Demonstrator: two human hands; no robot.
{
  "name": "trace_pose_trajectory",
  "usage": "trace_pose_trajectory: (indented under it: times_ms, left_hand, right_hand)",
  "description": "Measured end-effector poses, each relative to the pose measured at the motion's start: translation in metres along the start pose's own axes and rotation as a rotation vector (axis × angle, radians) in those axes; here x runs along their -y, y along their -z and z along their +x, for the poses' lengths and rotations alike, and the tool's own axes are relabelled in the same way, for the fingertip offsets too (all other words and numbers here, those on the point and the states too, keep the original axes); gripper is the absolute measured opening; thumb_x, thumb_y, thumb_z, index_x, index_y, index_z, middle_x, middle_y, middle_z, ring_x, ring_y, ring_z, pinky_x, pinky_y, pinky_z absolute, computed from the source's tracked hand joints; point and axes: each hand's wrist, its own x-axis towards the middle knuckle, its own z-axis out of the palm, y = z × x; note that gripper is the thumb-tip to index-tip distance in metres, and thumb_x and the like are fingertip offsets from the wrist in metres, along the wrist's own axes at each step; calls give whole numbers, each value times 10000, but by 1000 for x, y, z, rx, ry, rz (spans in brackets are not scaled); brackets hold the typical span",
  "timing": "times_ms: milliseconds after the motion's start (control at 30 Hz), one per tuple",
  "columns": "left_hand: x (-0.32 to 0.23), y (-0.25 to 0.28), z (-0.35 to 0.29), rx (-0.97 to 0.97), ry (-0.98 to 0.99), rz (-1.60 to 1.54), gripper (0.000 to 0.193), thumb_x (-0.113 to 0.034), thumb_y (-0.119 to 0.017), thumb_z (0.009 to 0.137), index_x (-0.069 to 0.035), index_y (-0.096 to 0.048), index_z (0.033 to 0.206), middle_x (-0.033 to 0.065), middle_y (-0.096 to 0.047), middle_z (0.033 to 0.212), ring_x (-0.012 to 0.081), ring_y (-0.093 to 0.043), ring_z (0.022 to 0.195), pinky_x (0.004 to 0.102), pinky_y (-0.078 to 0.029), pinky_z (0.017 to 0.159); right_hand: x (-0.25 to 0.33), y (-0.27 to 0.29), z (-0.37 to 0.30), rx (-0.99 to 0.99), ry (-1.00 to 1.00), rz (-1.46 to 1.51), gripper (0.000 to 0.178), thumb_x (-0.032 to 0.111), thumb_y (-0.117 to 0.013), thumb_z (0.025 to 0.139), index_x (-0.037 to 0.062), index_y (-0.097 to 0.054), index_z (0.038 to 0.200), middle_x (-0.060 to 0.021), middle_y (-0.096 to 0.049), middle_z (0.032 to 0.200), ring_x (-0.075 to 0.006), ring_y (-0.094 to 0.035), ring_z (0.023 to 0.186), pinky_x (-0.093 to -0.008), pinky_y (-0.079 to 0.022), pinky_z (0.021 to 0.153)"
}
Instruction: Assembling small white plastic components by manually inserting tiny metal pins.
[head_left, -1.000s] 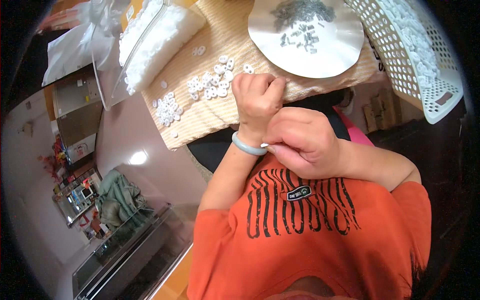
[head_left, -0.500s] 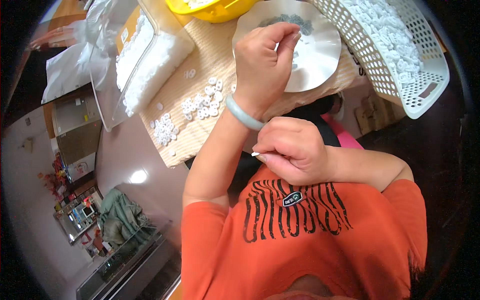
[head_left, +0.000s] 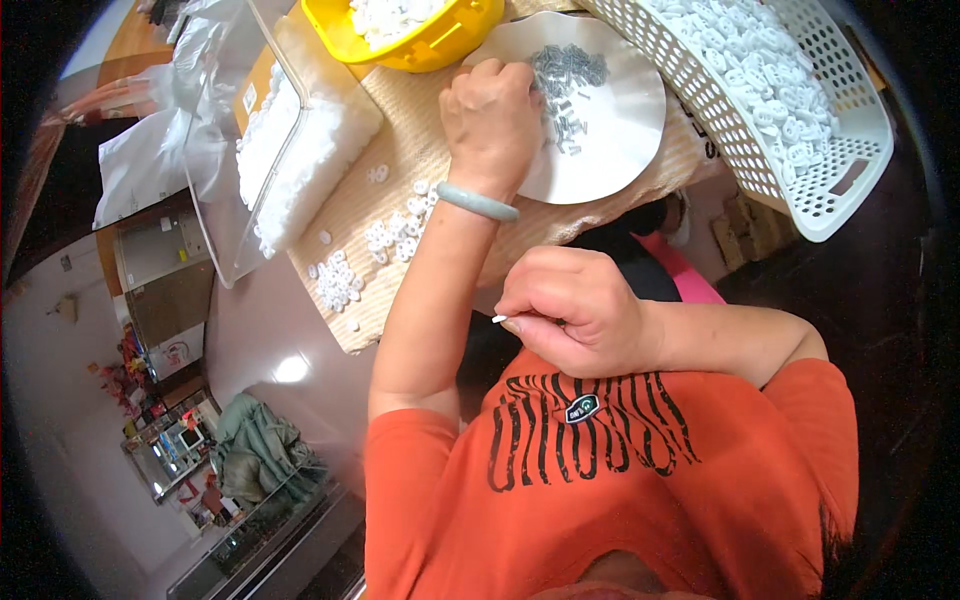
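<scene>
My left hand [head_left: 490,122], with a pale bangle [head_left: 478,202] at the wrist, is closed over the left side of a white wavy-edged plate [head_left: 610,178]. Its fingertips are turned down and hidden, so what they hold, if anything, does not show. Small grey metal-looking pins [head_left: 570,68] lie in a heap and scattered on the plate beside those fingers. In front of my chest, my right hand [head_left: 578,308] is closed in a pinch. A small white plastic piece [head_left: 499,319] sticks out between its thumb and forefinger, mostly covered.
Small white plastic pieces [head_left: 338,280] lie in groups on the striped cloth [head_left: 362,318]. A clear bin [head_left: 300,150] of white pieces stands left, a yellow basin [head_left: 425,50] at the back. At right, a perforated white basket [head_left: 825,215] holds many white pieces.
My left hand has moved left and down across the plate, its pinch turning into a downward curl. More of the grey pins now show. My right hand has shifted slightly left and lower, still pinching the white piece.
</scene>
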Motion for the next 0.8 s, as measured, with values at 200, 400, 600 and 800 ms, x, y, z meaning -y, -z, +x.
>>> trace_pose_trajectory:
  times_ms: [200,400,600,800]
  left_hand:
    - [5,5,-2,33,59,-152,102,-79,-676,670,-47,-623,751,101,-608,736,273,-585,681,338,-465,626]
    - [-10,29,-13,-16,334,-537,119,-81,-694,717,-26,-590,703,72,-571,660,195,-548,586,303,-442,567]
    - [-30,73,-59,21,785,-1585,153,-155,-594,866,-11,-552,835,12,-555,719,73,-504,626,197,-411,587]
    - [-58,99,-94,33,713,-1868,177,-194,-549,899,-29,-512,849,37,-547,784,80,-470,689,199,-396,654]
  right_hand:
    - [2,-1,-2,9,-10,2,127,-66,-589,657,-6,-570,767,-107,-550,697,-251,-551,614,-316,-443,533]
    - [-1,0,-3,-10,-6,2,125,-63,-601,668,-6,-581,777,-109,-565,710,-250,-564,631,-311,-449,547]
    - [12,25,1,-138,-47,-30,126,-53,-577,758,-1,-586,872,-110,-563,844,-151,-539,673,-260,-445,569]
    - [19,16,-2,-258,-288,383,86,-16,-599,796,-8,-556,870,-67,-560,830,-100,-508,704,-216,-418,639]
